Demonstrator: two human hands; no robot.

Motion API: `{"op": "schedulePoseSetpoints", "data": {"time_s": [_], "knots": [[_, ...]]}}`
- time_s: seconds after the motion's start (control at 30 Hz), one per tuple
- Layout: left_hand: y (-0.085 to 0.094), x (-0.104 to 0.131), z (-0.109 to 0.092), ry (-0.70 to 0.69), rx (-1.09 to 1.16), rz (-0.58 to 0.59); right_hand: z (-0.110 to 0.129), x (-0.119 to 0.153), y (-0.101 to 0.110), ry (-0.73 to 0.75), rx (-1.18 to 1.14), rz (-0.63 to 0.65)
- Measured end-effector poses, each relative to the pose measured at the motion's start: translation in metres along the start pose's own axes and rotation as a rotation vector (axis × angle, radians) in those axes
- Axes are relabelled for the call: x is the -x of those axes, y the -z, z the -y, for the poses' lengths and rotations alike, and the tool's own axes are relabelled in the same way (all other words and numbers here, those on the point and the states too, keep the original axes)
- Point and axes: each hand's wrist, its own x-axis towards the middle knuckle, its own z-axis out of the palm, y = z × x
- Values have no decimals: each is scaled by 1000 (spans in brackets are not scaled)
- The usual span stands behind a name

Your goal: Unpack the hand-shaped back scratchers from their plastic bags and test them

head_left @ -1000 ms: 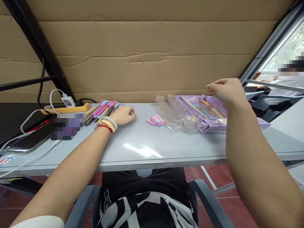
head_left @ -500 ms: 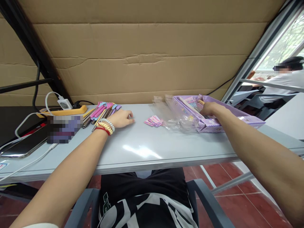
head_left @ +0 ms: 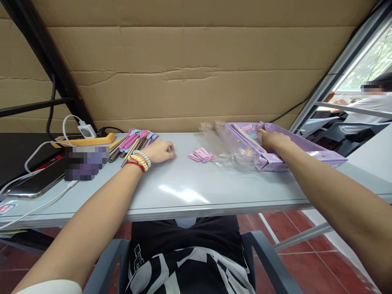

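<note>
No lettering is legible (the sticker (head_left: pixel 6 208) and black clothing (head_left: pixel 183 241) bear unreadable marks).

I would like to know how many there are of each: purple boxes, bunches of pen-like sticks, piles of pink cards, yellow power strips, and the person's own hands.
Purple box: 1
Bunch of pen-like sticks: 1
Pile of pink cards: 1
Yellow power strip: 1
Own hands: 2 (left hand, right hand)
Total: 6
</note>
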Motion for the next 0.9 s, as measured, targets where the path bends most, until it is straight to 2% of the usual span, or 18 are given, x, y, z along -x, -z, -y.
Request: {"op": "schedulePoseSetpoints", "data": {"time_s": [0.13,0.3,0.37,0.47,0.57,0.63,0.7,0.77,0.87,0.9], "knots": [[-1,-1,1,-11,-18,7,7,10,13,-45,155,139],[-1,0,1,-13,7,-9,12,16,31,-75,215,120],[0,0,1,-12,-3,1,16,16,39,-68,195,40],[1,0,0,-7,-32,35,31,16,52,-36,127,-217],[2,1,0,-5,-22,35,59,24,69,73,24,-464],[2,1,-1,-8,61,14,84,37,81,178,-108,-515],[2,2,-3,-6,219,-2,113,55,87,272,-307,-444],[3,3,-5,6,426,-41,142,77,84,327,-518,-257],[5,2,-8,41,776,-147,177,108,61,336,-805,244],[5,2,-9,56,892,-171,185,116,50,328,-862,369]]}}
